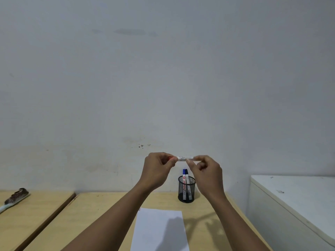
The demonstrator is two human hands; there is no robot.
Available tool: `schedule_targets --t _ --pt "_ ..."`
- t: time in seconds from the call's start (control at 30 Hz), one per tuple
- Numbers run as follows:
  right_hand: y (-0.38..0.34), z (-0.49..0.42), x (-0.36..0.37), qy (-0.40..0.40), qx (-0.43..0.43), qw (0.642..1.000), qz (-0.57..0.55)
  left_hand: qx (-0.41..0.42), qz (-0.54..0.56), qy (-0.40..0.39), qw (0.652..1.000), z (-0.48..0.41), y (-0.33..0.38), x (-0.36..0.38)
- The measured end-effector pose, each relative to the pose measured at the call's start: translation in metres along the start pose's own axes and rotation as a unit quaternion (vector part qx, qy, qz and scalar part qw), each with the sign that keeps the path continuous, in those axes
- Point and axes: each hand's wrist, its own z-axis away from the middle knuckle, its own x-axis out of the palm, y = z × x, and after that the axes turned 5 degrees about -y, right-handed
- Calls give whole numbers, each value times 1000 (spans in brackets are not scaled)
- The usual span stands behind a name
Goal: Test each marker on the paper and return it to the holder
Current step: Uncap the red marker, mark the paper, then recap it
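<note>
A white marker with a red cap is held level in the air above the desk, in front of the wall. My left hand grips its red-capped end and my right hand pinches the other end. Below them a black mesh holder stands on the wooden desk with two markers in it, one blue-capped. A white sheet of paper lies on the desk in front of the holder, blank where visible.
A second wooden desk sits to the left with a brush lying on it. A white cabinet stands close on the right. The plain wall runs right behind the desks.
</note>
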Motion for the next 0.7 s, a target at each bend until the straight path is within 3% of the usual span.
schedule_targets --t 0.1,0.2,0.4,0.57,0.7 --pt "11 -16 0 -57 -88 985 134 55 -75 8 996 -15 0 7" --pt "18 -36 3 -97 -111 965 216 100 -122 2 988 -31 3 18" --pt "41 -78 12 -96 -107 971 194 124 -116 -13 985 -67 -10 37" --pt "70 -113 17 -83 -49 987 130 79 -85 -1 993 -97 -51 53" --pt "96 -133 22 -80 -27 995 60 27 -150 -17 988 -117 -97 76"
